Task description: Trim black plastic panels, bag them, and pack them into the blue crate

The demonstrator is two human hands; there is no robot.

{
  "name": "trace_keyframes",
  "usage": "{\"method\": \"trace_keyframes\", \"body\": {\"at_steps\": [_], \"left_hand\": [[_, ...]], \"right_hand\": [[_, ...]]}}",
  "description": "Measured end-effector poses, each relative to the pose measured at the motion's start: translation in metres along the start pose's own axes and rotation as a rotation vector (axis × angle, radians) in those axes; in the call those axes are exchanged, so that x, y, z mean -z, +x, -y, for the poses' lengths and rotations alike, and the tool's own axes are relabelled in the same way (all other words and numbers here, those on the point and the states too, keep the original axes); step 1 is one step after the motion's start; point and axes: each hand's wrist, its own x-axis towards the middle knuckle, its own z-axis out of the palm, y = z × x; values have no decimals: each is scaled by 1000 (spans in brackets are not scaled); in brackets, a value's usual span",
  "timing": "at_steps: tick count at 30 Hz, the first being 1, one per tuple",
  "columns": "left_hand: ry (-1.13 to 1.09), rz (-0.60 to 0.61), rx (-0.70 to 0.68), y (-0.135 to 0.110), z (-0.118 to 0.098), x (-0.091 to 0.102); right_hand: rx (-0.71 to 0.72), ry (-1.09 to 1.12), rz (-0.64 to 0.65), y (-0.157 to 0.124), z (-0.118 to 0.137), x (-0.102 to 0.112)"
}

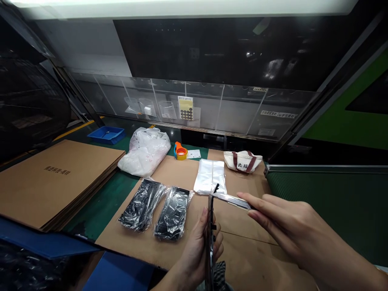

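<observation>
The left hand [197, 252] is closing its grip around a dark slab [209, 238], edge-on and hard to make out; the right hand [298, 228] is pinching a thin metal strip [232, 201]; two plastic-wrapped black parts [141, 204] are lying nearby on cardboard [178, 171].

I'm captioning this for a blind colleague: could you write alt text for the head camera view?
A person's left hand holds a dark flat panel upright while the right hand holds a thin metal strip against its top edge. Two black items in clear bags lie on cardboard nearby.
</observation>
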Motion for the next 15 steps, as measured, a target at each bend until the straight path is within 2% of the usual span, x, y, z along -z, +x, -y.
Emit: {"method": "trace_keyframes", "body": {"at_steps": [8, 15], "left_hand": [[-2, 9, 18, 4, -2, -4], [-29, -5, 22, 6, -1, 0]], "right_hand": [[17, -34, 30, -2, 0, 0], [20, 28, 138, -5, 1, -3]]}}
